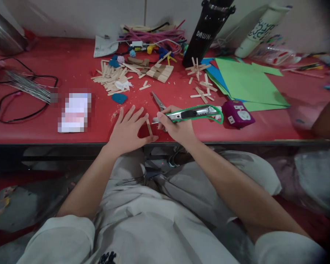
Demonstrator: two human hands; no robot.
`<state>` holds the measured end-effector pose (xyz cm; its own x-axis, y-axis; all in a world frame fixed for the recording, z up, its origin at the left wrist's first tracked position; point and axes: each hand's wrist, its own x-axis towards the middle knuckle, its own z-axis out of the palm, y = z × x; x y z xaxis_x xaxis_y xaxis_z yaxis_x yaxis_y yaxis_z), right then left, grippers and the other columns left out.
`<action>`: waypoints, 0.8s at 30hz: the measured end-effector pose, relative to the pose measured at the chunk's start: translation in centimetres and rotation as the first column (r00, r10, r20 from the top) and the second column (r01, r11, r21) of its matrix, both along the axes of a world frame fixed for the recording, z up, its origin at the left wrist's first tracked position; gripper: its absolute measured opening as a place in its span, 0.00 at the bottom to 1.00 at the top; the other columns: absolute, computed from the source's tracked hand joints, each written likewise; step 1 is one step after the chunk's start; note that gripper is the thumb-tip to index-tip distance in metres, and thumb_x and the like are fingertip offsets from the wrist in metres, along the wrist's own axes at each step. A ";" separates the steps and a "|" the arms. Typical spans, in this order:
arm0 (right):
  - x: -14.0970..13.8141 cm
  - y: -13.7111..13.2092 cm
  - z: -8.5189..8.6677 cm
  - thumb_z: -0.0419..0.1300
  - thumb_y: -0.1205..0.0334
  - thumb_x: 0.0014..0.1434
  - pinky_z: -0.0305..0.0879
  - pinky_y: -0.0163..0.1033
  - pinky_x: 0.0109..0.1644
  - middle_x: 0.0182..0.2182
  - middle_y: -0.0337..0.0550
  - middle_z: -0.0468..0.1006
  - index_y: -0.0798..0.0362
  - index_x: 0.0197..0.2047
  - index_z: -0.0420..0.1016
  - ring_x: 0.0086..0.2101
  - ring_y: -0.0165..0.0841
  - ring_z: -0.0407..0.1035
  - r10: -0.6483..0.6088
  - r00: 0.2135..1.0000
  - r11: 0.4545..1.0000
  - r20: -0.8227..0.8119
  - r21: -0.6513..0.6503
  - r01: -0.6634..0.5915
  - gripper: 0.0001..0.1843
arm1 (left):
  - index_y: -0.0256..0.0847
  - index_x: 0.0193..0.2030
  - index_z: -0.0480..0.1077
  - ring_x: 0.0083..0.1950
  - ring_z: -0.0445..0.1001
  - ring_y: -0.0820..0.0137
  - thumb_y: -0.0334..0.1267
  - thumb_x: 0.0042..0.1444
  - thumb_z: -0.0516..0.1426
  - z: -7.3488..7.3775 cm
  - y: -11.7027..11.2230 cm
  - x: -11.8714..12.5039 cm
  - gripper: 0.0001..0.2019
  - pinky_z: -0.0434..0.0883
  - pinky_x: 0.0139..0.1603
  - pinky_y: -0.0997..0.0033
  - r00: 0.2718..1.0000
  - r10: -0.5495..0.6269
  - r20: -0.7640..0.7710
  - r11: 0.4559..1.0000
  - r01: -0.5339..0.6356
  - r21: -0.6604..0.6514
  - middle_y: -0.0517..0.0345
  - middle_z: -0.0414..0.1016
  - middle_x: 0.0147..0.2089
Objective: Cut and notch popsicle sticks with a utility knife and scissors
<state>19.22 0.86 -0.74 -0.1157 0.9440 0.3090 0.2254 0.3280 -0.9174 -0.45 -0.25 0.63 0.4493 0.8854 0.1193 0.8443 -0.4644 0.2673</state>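
Near edge, centre of frame: left hand (128, 128) lies flat on the red surface (79, 73), fingers spread, grip released. A wooden craft stick (149, 127) sits between its index finger and thumb; the thumb tip looks to touch the stick's near end.

Just right of it: right hand (178, 128), grip clenched around a utility knife (194, 113) with a green casing and metal slider. Blade end points left and meets the stick near its far end.

Handling, as judged:
- Stick: thin, light, stiff, likely to split along the grain and to skate on the smooth surface. Best pinned flat at both ends, fingers kept off the blade line.
- Knife: rigid, light, sharp. Hold at mid-casing, as the hand has it.

Middle ground: scissors (158, 101) just behind the knife tip, a purple plug block (238, 114) right of the knife, a blue lump (119, 98), wood crumbs around.

Further back: loose pile of sticks (111, 77), a slatted stick panel (161, 72), crossed stick pieces (197, 68), green paper (242, 80) over blue sheets (216, 73).

Far edge: black bottle (206, 31) reading "DAWN" in white; white bottle (260, 31) with dark lettering, not readable. The patch at left of frame is blurred out, no text recoverable.
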 end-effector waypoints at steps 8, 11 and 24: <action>0.0 0.4 0.5 0.62 0.32 0.58 0.67 0.34 0.28 0.19 0.33 0.75 0.49 0.32 0.69 0.21 0.26 0.69 -0.055 0.998 0.998 -0.040 -0.036 0.054 0.27 | 0.40 0.71 0.64 0.79 0.48 0.47 0.64 0.59 0.57 -0.5 0.1 -0.3 0.40 0.41 0.78 0.36 1.000 -0.021 -0.008 0.999 0.022 0.037 0.49 0.57 0.77; 0.4 1.0 0.6 0.64 0.35 0.58 0.66 0.33 0.26 0.19 0.33 0.75 0.49 0.30 0.68 0.20 0.25 0.68 -0.156 0.986 0.987 -0.061 -0.060 0.152 0.25 | 0.40 0.71 0.64 0.79 0.48 0.47 0.66 0.58 0.56 -0.6 0.2 -0.4 0.41 0.41 0.78 0.38 1.000 -0.026 0.009 0.998 0.025 0.051 0.48 0.58 0.76; 1.0 4.4 -1.3 0.60 0.40 0.65 0.69 0.37 0.33 0.20 0.32 0.72 0.48 0.34 0.65 0.24 0.29 0.72 -0.363 0.927 0.930 -0.091 0.030 0.367 0.20 | 0.41 0.73 0.59 0.80 0.46 0.52 0.65 0.51 0.64 -0.2 0.4 -0.9 0.48 0.35 0.80 0.43 0.986 -0.060 0.155 0.997 0.068 -0.046 0.52 0.60 0.76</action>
<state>20.26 5.29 -2.00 0.2620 0.9007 0.3466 0.2617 0.2794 -0.9238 -1.31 0.11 0.41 0.4849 0.8623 0.1461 0.7606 -0.4983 0.4162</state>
